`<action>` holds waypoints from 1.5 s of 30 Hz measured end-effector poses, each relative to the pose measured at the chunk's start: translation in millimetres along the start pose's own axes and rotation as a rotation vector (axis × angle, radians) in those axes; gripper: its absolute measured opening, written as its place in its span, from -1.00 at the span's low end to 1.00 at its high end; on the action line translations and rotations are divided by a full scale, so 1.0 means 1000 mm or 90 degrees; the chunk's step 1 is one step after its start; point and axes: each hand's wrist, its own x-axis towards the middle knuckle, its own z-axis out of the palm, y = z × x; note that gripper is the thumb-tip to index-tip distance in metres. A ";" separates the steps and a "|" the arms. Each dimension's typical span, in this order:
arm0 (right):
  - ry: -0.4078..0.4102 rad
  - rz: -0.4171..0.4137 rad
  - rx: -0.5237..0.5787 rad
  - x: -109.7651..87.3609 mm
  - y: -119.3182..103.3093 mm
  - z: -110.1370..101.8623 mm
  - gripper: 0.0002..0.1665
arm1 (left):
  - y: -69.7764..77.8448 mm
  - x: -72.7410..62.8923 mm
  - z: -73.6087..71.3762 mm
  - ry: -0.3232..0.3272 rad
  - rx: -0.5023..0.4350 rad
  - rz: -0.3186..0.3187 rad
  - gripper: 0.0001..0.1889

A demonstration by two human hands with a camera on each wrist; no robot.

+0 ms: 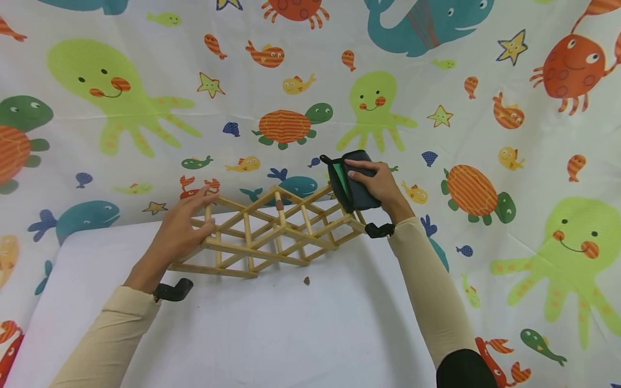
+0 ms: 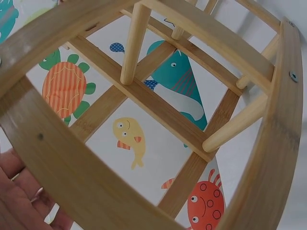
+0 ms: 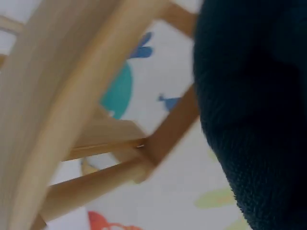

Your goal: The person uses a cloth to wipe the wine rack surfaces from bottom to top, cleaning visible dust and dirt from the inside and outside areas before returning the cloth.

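A slatted wooden rack [image 1: 257,252], built of crossed flat slats and round dowels, stands on the white surface in the head view. My left hand [image 1: 181,229] grips its left end, thumb at the front and fingers over the top. In the left wrist view, fingers [image 2: 29,196] show beside a broad slat [image 2: 72,163]. My right hand [image 1: 375,180] holds a dark zip pouch [image 1: 361,194] with a green lining, its side gaping, over the rack's right end. Dark cloth of the pouch [image 3: 254,120] fills the right side of the right wrist view, close to the slats.
A small brown piece [image 1: 306,281] lies on the white tabletop [image 1: 271,334] in front of the rack. One dowel has a brown tip [image 1: 279,205]. Behind hangs a cloth [image 1: 310,81] printed with sea animals. Dark straps circle both wrists.
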 end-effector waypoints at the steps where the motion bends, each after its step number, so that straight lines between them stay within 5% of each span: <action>1: -0.009 0.012 -0.012 0.004 0.003 0.001 -0.53 | 0.000 0.000 0.001 0.000 -0.002 0.002 -0.36; 5: -0.015 0.047 -0.099 0.012 0.021 -0.004 -0.55 | 0.001 0.001 0.004 0.001 -0.004 0.012 -0.36; 10: 0.042 0.055 -0.344 0.012 0.042 -0.023 -0.59 | 0.004 0.002 0.002 0.003 -0.003 0.016 -0.37; 13: 0.076 0.054 -0.417 0.008 0.044 -0.032 -0.60 | 0.005 0.002 0.001 -0.001 -0.002 0.013 -0.38; 17: 0.088 0.037 -0.239 0.002 0.031 -0.030 -0.57 | 0.005 0.001 -0.001 -0.005 0.000 0.007 -0.37; 20: 0.048 0.022 -0.036 0.002 0.017 -0.020 -0.51 | 0.005 0.000 -0.002 -0.003 0.001 -0.001 -0.37; 22: 0.015 0.027 0.038 0.004 0.013 -0.012 -0.51 | 0.004 0.000 -0.001 -0.003 0.001 -0.006 -0.38; 26: -0.029 0.066 0.015 0.010 0.016 -0.003 -0.55 | 0.002 0.000 0.003 -0.006 0.000 -0.014 -0.38; 31: 0.012 0.096 -0.137 0.010 0.034 -0.012 -0.57 | 0.001 0.000 0.006 -0.006 -0.005 -0.008 -0.37; 36: 0.069 0.060 -0.290 -0.003 0.047 -0.030 -0.57 | 0.003 -0.001 0.005 -0.008 -0.002 -0.010 -0.39; 40: 0.091 -0.036 -0.150 -0.017 0.039 -0.032 -0.53 | 0.003 0.000 0.003 -0.009 0.002 -0.004 -0.38; 45: 0.018 -0.142 -0.048 -0.020 0.019 -0.015 -0.51 | 0.002 0.000 0.000 0.000 -0.002 -0.001 -0.38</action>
